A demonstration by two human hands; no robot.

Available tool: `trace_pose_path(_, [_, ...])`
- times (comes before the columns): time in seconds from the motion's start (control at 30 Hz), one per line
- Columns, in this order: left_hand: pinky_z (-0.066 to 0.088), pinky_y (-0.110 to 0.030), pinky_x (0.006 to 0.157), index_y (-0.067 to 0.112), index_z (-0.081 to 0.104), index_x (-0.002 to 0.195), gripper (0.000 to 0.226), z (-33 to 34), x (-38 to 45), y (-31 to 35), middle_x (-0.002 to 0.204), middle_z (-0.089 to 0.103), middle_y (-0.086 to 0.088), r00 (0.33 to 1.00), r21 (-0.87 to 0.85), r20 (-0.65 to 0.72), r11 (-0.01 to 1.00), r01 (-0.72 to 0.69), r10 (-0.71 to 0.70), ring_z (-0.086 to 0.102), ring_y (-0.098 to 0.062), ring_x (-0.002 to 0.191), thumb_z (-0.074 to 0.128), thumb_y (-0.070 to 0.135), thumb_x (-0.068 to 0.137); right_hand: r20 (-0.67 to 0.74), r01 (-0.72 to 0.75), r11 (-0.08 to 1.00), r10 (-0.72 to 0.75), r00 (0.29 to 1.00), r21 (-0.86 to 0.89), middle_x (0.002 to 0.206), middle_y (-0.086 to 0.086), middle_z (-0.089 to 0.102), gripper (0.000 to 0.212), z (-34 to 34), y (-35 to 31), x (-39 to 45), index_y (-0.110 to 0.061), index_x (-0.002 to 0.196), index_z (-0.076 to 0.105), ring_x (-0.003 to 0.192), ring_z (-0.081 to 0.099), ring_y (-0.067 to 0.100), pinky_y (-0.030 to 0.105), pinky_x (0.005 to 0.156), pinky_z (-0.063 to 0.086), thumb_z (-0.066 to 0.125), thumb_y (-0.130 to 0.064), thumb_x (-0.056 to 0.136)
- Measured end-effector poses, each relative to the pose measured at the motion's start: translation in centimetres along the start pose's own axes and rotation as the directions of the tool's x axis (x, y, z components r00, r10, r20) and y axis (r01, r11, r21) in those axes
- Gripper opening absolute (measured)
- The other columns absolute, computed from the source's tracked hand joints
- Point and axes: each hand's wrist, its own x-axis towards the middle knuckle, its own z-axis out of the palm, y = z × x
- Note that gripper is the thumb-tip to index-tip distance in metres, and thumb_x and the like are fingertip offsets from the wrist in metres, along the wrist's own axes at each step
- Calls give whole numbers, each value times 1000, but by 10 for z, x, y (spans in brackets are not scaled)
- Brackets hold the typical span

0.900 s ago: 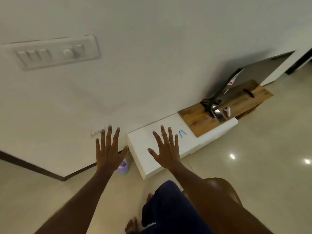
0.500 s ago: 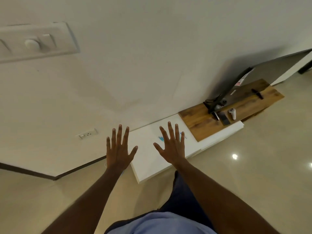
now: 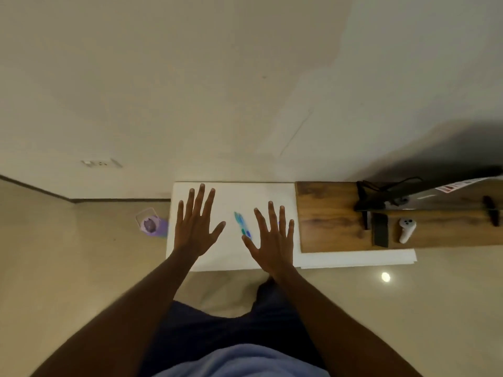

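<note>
My left hand [image 3: 196, 224] and my right hand [image 3: 273, 238] are stretched out flat, fingers spread, above a low white cabinet top [image 3: 234, 257] by the wall. Neither hand holds anything. Between them on the white top lie a few small blue-green pens or markers [image 3: 242, 225], blurred; the right hand's thumb is just beside their near end.
To the right, a wooden board [image 3: 329, 221] carries a screen's black stand with cables [image 3: 373, 202], a dark remote [image 3: 380, 233] and a white controller [image 3: 407, 229]. A small purple container [image 3: 151, 225] stands on the beige floor left of the cabinet. A wall socket [image 3: 100, 163] sits low.
The view has swung down and squared up to the cabinet. Both spread hands now hover over the white top, with the pens showing between them.
</note>
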Motion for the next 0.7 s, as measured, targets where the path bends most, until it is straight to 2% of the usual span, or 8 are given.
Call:
trace_pose_path(0.2, [13,-63,130,22,12,171,94,51,14,30,180,2,-8,997,-66,26,995,71,-70,5,-35,166,44,70,97,65,16,1000,-15,998,-4,173,4,-25,82,30,56,23,-37,167,-3,160,-23,32,60,128,0,28,-75,100])
trace_pose_path(0.4, [17,-63,130,23,9,172,95,149,35,-14,180,0,-6,996,-47,63,996,73,-70,4,-34,166,44,72,98,7,1,992,-2,1000,126,176,4,-15,84,137,58,86,-33,168,9,162,-16,30,58,129,6,38,-73,100])
trace_pose_path(0.5, [16,-63,130,22,9,172,98,216,49,-35,180,0,-5,995,-71,57,993,89,-85,4,-33,166,43,75,97,-50,34,978,-24,998,206,177,4,-10,87,210,60,127,-28,168,14,163,-11,30,59,129,11,44,-72,99])
trace_pose_path(0.6, [14,-63,131,21,5,172,102,292,54,-46,180,-3,-4,997,-84,23,994,73,-71,0,-31,166,38,81,96,-175,101,954,-52,983,283,178,4,-3,90,280,59,165,-27,168,17,164,-5,29,60,129,17,45,-75,97])
trace_pose_path(0.7, [10,-60,131,21,4,172,105,344,56,-52,180,-4,-3,998,-86,2,995,55,-55,-2,-30,166,38,83,95,-309,144,936,-41,950,320,178,-1,-1,90,325,61,185,-31,168,14,164,1,25,52,127,18,43,-78,96])
